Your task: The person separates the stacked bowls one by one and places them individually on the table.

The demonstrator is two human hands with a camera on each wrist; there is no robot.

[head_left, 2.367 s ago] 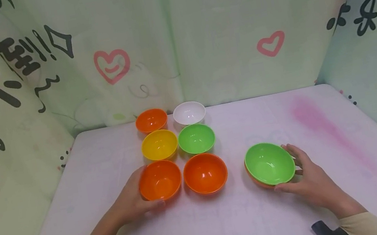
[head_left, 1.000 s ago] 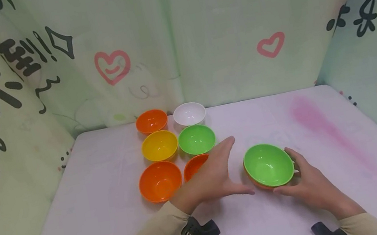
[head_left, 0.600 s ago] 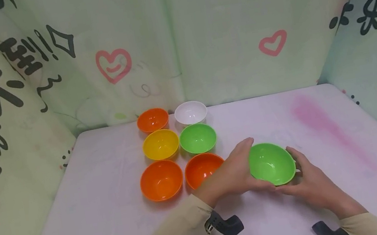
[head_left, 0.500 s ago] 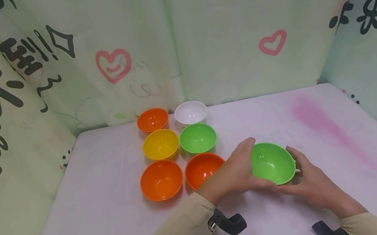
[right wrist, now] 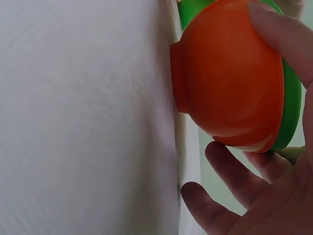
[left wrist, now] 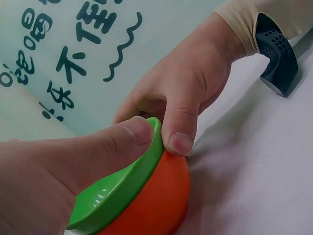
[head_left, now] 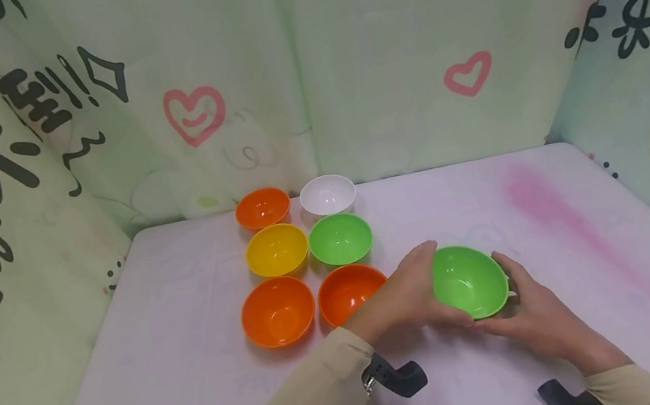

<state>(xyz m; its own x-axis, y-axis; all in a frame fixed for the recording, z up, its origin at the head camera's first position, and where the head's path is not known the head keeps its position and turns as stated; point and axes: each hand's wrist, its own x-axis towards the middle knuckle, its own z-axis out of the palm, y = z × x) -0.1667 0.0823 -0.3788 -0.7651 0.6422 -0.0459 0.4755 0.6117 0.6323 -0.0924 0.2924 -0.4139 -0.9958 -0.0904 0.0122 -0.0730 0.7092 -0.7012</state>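
Observation:
A green bowl (head_left: 470,282) sits nested inside an orange bowl (right wrist: 230,73), on the right half of the table. My left hand (head_left: 407,292) grips the green bowl from its left side, with the thumb over the rim (left wrist: 156,128). From the right, my right hand (head_left: 541,317) holds the orange bowl, its thumb pressed against the outer wall and its fingers around the far side. In the head view my left hand hides the orange bowl. Both thumbs lie close together at the near rim.
Left of my hands, bowls stand in two columns: orange (head_left: 279,312) and orange (head_left: 349,291) in front, yellow (head_left: 277,250) and green (head_left: 340,238) in the middle, orange (head_left: 262,208) and white (head_left: 327,195) behind. A printed curtain (head_left: 369,80) surrounds the table (head_left: 154,374).
My left hand has left the front left orange bowl, crossed rightward over the other front orange bowl, and taken hold of the nested green bowl. My right hand has stayed in place.

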